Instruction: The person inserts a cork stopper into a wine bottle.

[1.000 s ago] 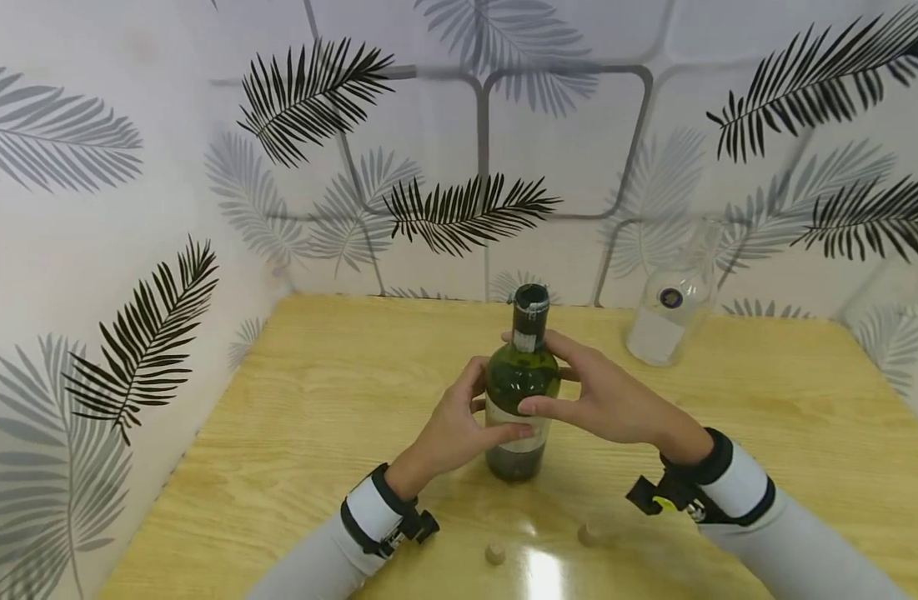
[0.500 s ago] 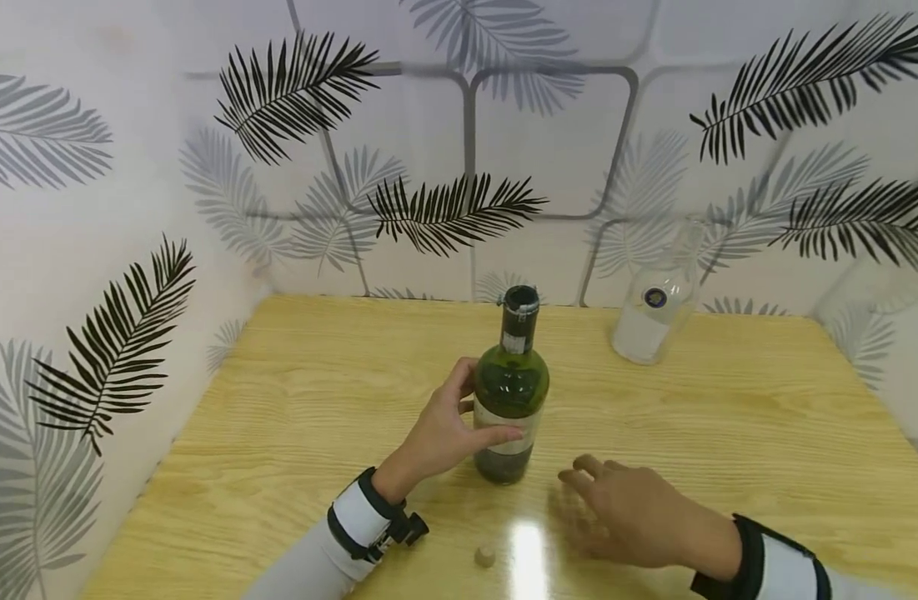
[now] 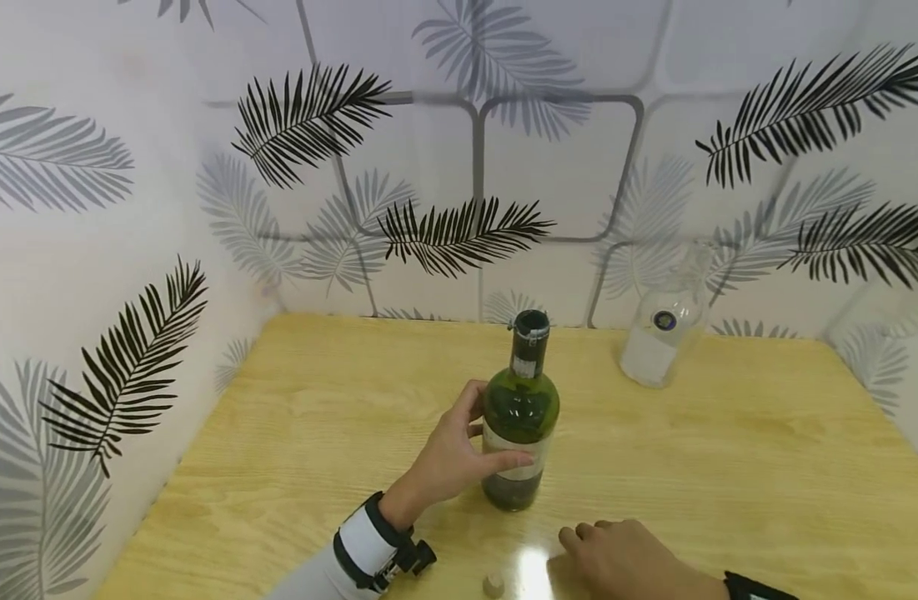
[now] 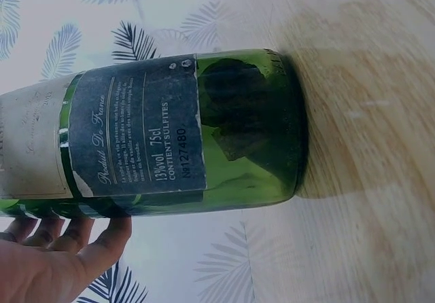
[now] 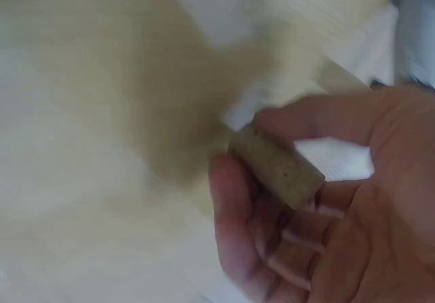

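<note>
A green glass wine bottle with pale and dark labels stands upright on the wooden table, its mouth uncovered. My left hand grips its body from the left, thumb across the front label. Up close in the left wrist view, the bottle shows a dark shape behind the green glass near the base; what it is cannot be told. To the right of the bottle and nearer me is my right hand, low over the table. Between its thumb and fingers it pinches a cork, which the head view hides.
Another small cork stands on the table near the front, left of a bright reflection. A clear glass bottle with a round dark emblem stands at the back right, close to the leaf-patterned wall.
My right hand has let go of the wine bottle, come down toward me and picked up the cork that lay at the right. My left hand keeps its grip on the bottle.
</note>
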{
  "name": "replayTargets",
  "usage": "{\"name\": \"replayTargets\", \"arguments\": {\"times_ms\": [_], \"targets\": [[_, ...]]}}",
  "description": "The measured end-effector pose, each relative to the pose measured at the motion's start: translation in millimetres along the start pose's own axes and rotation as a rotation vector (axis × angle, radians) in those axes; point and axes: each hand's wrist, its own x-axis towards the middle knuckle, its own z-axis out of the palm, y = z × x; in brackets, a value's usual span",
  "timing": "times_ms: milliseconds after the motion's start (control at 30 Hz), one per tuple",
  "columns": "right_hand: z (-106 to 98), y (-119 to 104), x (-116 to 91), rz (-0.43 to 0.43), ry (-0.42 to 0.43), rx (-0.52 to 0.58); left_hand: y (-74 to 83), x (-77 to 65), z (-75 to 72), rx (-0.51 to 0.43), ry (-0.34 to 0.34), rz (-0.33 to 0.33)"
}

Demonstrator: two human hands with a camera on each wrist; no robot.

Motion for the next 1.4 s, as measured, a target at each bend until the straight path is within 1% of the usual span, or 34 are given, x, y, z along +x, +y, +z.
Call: {"name": "replayTargets", "arguments": {"times_ms": [33, 67, 133, 200, 233, 267, 300, 367, 400, 467, 533, 600, 667, 800, 967, 1133, 1267, 1400], "targets": [[-10, 1, 3, -0.011, -0.012, 0.073, 0.1, -0.5, 0.3, -0.001, 0.004, -0.001], [-24, 1, 5, -0.027, -0.024, 0.166, 0.2, -1.1, 0.5, -0.002, 0.010, -0.002], [-68, -7, 10, -0.079, -0.023, 0.345, -0.1, -2.4, 0.6, -0.003, 0.019, -0.006], [-114, -17, 13, -0.163, 0.026, 0.463, -0.9, -3.3, 0.8, -0.003, 0.025, -0.014], [-137, -23, 14, -0.205, 0.072, 0.504, -1.6, -3.3, 1.0, -0.002, 0.026, -0.016], [-155, -27, 15, -0.268, 0.156, 0.520, -2.0, -3.0, 1.1, 0.000, 0.024, -0.014], [-173, -30, 16, -0.308, 0.235, 0.530, -2.7, -2.3, 1.2, 0.004, 0.023, -0.012], [-203, -31, 20, -0.360, 0.419, 0.510, -3.2, 0.3, 1.2, 0.016, 0.025, -0.001], [-216, -29, 22, -0.352, 0.499, 0.504, -3.3, 2.0, 0.9, 0.022, 0.027, 0.010], [-239, -25, 26, -0.317, 0.616, 0.510, -3.0, 2.0, 1.5, 0.029, 0.033, 0.021], [-259, -19, 33, -0.268, 0.673, 0.507, -2.1, 2.2, 1.6, 0.032, 0.035, 0.025], [-272, -12, 40, -0.243, 0.687, 0.488, -1.3, 2.1, 1.3, 0.031, 0.032, 0.021], [-280, -6, 49, -0.247, 0.681, 0.448, -1.1, 1.6, 0.7, 0.027, 0.024, 0.017], [-288, 3, 61, -0.235, 0.623, 0.379, -1.2, 0.9, 0.3, 0.018, 0.015, 0.003], [-292, 8, 65, -0.203, 0.558, 0.329, -0.8, 1.2, 1.0, 0.011, 0.014, -0.004], [-298, 10, 66, -0.193, 0.500, 0.314, -0.2, 2.2, 1.4, 0.007, 0.020, -0.015], [-304, 10, 67, -0.189, 0.417, 0.330, 0.0, 1.1, 1.3, 0.000, 0.015, -0.024], [-314, 9, 72, -0.191, 0.294, 0.342, 0.5, 0.6, 0.8, 0.003, 0.009, -0.027]]}}
